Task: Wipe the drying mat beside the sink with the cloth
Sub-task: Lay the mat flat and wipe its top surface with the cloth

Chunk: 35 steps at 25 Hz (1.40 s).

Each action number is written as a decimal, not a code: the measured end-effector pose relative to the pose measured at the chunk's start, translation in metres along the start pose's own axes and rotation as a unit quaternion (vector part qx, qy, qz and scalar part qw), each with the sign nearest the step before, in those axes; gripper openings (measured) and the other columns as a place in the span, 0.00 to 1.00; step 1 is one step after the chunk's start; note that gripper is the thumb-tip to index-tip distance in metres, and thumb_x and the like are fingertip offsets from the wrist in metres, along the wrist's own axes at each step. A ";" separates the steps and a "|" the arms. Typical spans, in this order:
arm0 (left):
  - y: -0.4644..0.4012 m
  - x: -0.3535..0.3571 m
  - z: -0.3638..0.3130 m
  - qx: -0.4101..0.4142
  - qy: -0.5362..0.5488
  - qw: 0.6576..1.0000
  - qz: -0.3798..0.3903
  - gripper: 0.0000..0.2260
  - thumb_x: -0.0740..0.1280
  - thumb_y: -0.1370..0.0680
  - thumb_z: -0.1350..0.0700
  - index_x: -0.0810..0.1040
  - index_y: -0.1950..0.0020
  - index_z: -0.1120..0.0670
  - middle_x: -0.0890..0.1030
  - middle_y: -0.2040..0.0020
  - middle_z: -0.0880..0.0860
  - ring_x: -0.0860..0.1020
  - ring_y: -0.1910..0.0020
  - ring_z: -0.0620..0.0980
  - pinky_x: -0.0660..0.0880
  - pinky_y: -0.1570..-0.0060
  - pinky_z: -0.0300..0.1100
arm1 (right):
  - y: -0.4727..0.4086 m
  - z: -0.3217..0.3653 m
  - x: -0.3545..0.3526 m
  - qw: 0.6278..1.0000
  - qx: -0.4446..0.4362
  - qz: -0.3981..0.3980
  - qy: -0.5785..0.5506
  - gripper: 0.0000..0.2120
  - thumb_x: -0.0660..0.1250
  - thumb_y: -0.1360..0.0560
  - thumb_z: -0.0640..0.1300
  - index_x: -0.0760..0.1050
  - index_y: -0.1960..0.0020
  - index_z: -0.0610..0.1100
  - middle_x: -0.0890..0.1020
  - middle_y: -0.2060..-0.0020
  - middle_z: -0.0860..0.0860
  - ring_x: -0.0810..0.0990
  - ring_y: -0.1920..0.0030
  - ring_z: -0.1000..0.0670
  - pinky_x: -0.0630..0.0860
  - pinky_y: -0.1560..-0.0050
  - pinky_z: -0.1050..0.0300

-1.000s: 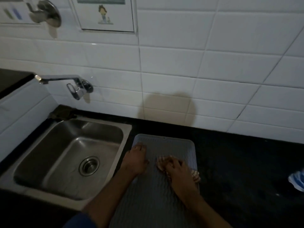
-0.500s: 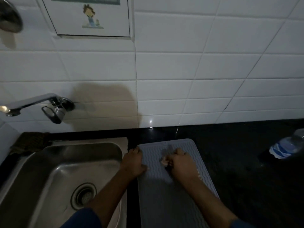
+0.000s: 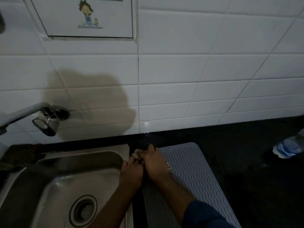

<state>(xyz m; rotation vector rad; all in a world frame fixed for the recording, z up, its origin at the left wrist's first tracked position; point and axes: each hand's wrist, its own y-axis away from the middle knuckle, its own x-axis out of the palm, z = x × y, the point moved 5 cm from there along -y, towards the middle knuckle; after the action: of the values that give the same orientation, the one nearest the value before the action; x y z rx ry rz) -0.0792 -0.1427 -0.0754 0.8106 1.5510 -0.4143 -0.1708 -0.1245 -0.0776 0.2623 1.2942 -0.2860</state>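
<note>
A grey ribbed drying mat [image 3: 190, 170] lies on the black counter just right of the steel sink [image 3: 54, 183]. My right hand [image 3: 155, 162] presses a small pale cloth [image 3: 137, 153] at the mat's far left corner; a bit of the cloth also shows by my wrist. My left hand [image 3: 131, 171] rests flat on the mat's left edge, touching the right hand, its fingers partly hidden. The mat's left strip is covered by both forearms.
A wall tap [image 3: 44, 117] sticks out over the sink. A dark rag [image 3: 19, 155] lies at the sink's back left corner. A plastic bottle [image 3: 287, 147] lies on the counter at the far right. White tiled wall stands behind.
My right hand has slid the cloth from the mat's middle to its far left corner. My left hand stays on the mat's left edge. The view has shifted closer and rightward.
</note>
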 end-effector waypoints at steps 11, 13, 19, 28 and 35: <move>-0.008 0.004 0.002 -0.023 -0.048 0.997 0.048 0.38 0.65 0.28 0.34 0.62 0.24 0.52 0.67 0.24 0.50 0.64 0.30 0.55 0.63 0.38 0.50 | 0.004 -0.167 -0.064 0.984 0.021 0.022 0.175 0.20 0.62 0.23 0.53 0.73 0.31 0.57 0.70 0.38 0.45 0.70 0.42 0.42 0.72 0.47 0.46; -0.010 0.006 -0.003 -0.023 -0.054 0.997 0.052 0.40 0.65 0.29 0.33 0.61 0.23 0.52 0.69 0.25 0.50 0.64 0.30 0.54 0.64 0.38 0.50 | 0.006 -0.212 -0.081 0.976 0.104 0.020 0.192 0.19 0.63 0.23 0.53 0.75 0.33 0.55 0.70 0.37 0.45 0.70 0.41 0.42 0.73 0.47 0.47; -0.014 0.008 -0.004 -0.023 -0.045 0.998 0.043 0.39 0.66 0.29 0.33 0.60 0.24 0.49 0.63 0.22 0.48 0.63 0.27 0.53 0.65 0.35 0.51 | 0.010 -0.167 -0.099 0.992 0.058 -0.059 0.091 0.11 0.63 0.24 0.54 0.78 0.44 0.57 0.72 0.47 0.48 0.74 0.49 0.41 0.75 0.55 0.48; 0.007 0.007 -0.001 -0.081 0.017 0.997 -0.002 0.30 0.58 0.21 0.43 0.51 0.20 0.44 0.54 0.19 0.47 0.61 0.26 0.52 0.63 0.32 0.50 | 0.021 -0.006 0.034 0.995 -0.029 0.097 0.003 0.14 0.61 0.25 0.52 0.81 0.45 0.50 0.78 0.49 0.46 0.80 0.54 0.43 0.79 0.63 0.52; 0.006 0.010 0.003 -0.086 -0.049 0.995 0.012 0.34 0.67 0.28 0.35 0.66 0.26 0.48 0.60 0.20 0.50 0.67 0.30 0.54 0.68 0.39 0.50 | 0.018 -0.072 -0.012 0.993 -0.086 -0.047 0.073 0.17 0.58 0.20 0.53 0.74 0.34 0.49 0.71 0.42 0.46 0.74 0.46 0.41 0.75 0.51 0.45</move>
<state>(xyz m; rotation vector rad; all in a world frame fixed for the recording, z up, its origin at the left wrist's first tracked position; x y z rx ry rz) -0.0732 -0.1379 -0.0844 0.6643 1.4627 -0.2933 -0.2326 -0.0823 -0.0841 0.0773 1.4694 -0.2375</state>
